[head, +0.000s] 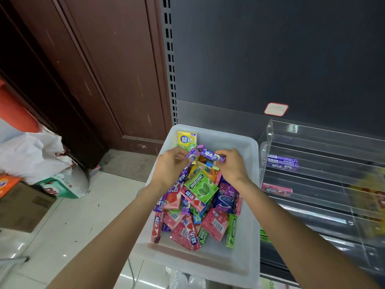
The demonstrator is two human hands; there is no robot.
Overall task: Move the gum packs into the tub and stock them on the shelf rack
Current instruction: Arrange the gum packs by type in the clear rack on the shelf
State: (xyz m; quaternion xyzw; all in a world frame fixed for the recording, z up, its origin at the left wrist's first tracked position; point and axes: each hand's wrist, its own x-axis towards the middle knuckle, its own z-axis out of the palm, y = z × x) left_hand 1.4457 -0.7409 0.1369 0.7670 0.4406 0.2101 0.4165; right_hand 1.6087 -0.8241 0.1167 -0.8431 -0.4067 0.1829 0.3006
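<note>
Both hands work over a translucent white plastic tub (253, 197) heaped with gum packs (195, 207). The right hand (232, 166) pinches one end of a purple stick pack (212, 156) between curled fingers (224, 153), holding it level above the pile. The left hand (171, 165) has its fingers (180, 156) curled round a second, smaller purple pack (192, 153) just beside the first; the two packs nearly touch at their near ends.

In the pile below lie a green Doublemint box (201, 186), pink strawberry packs, purple grape packs and green stick packs, while a yellow pack (187, 138) leans against the tub's far wall.

To the right of the tub stands a clear acrylic tiered rack (268, 132) on the dark shelf unit. Purple stick packs (282, 162) lie on an upper tier and a pink stick pack (276, 189) lies on a lower tier. To the left, a white plastic bag (31, 155) and a cardboard box (23, 207) sit on the tiled floor by a brown wooden door (104, 69).
</note>
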